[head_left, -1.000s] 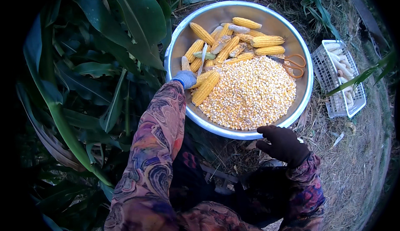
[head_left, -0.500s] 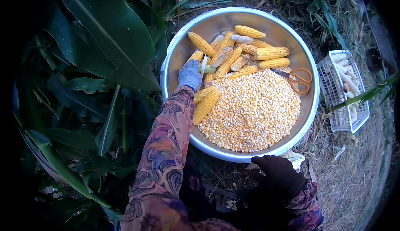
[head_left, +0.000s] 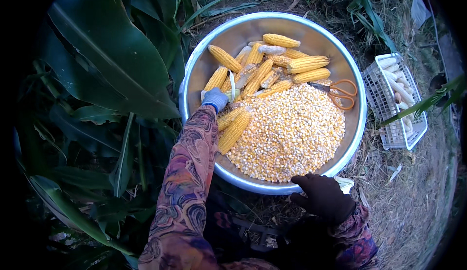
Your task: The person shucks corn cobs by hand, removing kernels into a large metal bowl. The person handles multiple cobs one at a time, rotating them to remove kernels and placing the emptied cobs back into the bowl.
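Wide metal basin (head_left: 316, 39) on the ground (head_left: 408, 187), holding loose kernels (head_left: 287, 134) in a pale yellow-white heap at its near and middle part, and yellow corn cobs (head_left: 260, 78) piled along the far and left side. Left hand (head_left: 215, 99), in a blue-grey glove, is inside the basin at its left side, next to the cobs and a pale strip (head_left: 232, 82); fingers mostly hidden, so cannot tell whether its grip is pinching anything. Two full cobs (head_left: 234, 133) lie just nearer than this hand, at the heap's left edge. Right hand (head_left: 323, 197), in a dark glove, is at the basin's near rim; grip spread, thumb apart from the bent forefinger. Pale husk piece (head_left: 346, 184) just beside it. Orange-handled scissors (head_left: 332, 91) lie at the heap's right edge, dark blades pointing toward the cobs. White lattice crate (head_left: 382, 105), right of the basin, contains whitish cobs (head_left: 399, 81). Broad green leaves (head_left: 102, 46) fill the left side.
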A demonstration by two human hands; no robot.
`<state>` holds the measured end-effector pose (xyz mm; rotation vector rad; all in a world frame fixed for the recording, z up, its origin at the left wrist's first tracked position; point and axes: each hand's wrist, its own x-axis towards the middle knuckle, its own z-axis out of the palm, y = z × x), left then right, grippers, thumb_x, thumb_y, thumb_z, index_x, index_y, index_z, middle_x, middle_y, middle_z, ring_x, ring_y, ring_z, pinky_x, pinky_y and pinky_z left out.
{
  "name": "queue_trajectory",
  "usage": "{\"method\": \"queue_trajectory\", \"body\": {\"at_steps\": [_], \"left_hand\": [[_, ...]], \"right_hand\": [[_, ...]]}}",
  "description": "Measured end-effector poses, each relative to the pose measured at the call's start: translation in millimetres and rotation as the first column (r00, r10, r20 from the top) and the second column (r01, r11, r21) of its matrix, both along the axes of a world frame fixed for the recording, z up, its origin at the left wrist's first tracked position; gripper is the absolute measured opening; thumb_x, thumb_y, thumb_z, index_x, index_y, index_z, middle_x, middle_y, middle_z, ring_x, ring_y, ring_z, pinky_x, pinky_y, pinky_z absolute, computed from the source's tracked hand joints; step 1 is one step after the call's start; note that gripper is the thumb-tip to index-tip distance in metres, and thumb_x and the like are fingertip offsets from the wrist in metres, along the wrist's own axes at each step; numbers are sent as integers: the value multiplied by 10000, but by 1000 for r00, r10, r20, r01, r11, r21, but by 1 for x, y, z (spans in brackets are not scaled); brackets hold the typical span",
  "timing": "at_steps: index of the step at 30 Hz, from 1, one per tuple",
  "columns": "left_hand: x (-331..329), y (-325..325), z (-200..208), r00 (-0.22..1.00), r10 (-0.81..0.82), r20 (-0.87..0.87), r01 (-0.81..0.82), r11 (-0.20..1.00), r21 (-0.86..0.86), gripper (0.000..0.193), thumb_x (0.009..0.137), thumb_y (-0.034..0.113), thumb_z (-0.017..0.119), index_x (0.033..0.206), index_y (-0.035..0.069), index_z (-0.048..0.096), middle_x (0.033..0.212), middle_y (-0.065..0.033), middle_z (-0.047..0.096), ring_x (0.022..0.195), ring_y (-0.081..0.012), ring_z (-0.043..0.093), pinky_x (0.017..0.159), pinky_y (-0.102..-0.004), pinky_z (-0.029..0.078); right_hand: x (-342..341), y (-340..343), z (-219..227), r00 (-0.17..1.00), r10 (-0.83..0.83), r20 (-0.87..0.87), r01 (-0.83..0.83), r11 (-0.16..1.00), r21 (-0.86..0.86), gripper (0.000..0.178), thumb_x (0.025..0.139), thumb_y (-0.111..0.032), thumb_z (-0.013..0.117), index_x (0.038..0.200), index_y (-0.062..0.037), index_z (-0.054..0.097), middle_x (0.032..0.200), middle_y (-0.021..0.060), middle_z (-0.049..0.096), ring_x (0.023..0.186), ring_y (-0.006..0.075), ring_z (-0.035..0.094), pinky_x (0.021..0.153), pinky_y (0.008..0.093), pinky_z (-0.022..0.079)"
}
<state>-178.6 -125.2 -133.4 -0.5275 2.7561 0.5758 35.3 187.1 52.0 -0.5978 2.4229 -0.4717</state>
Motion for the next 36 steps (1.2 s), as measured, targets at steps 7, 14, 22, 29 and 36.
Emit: {"method": "queue_trajectory", "body": {"at_steps": [7, 14, 22, 29, 36], "left_hand": [[43, 30, 97, 956, 56, -289, 149, 755, 638, 324, 652, 170, 693, 909, 10, 578, 860, -109, 608, 823, -186, 585, 768, -285, 469], [132, 91, 152, 759, -70, -647, 593, 485, 643, 357, 691, 64, 715, 1005, 36, 546, 899, -37, 563, 841, -119, 536, 766, -247, 455], [186, 119, 155, 659, -165, -734, 731, 372, 572, 400, 693, 82, 735, 1022, 32, 513, 987, -54, 550, 867, -133, 545, 766, -254, 470], [190, 122, 160, 803, -203, -561, 592, 387, 707, 509, 723, 96, 713, 1176, 10, 500, 1069, -85, 544, 901, -129, 539, 790, -244, 467], [194, 134, 176, 947, -123, -298, 319, 237, 917, 440, 799, 59, 577, 1208, -38, 445, 988, -118, 563, 736, -115, 572, 605, -234, 513]], "right_hand": [[-15, 20, -19, 902, -428, 63, 407, 791, -457, 401, 798, -272, 621, 1099, -17, 550, 869, 133, 629, 760, 226, 619, 684, 339, 496], [-38, 12, -8, 637, -83, 766, 770, 40, -637, 309, 871, -246, 561, 1052, -1, 509, 857, 87, 580, 735, 163, 594, 642, 282, 512], [-31, 7, -10, 635, -141, 759, 756, -85, -649, 225, 852, -186, 583, 961, 3, 526, 845, 124, 573, 724, 222, 604, 636, 325, 523], [-25, 2, 1, 567, -236, 789, 809, -24, -588, 221, 832, -146, 597, 938, 29, 515, 852, 128, 561, 732, 234, 608, 652, 333, 537], [-30, -1, -8, 561, -299, 772, 806, -16, -592, 232, 813, -83, 563, 962, 85, 506, 825, 148, 575, 694, 244, 618, 652, 339, 551]]}}
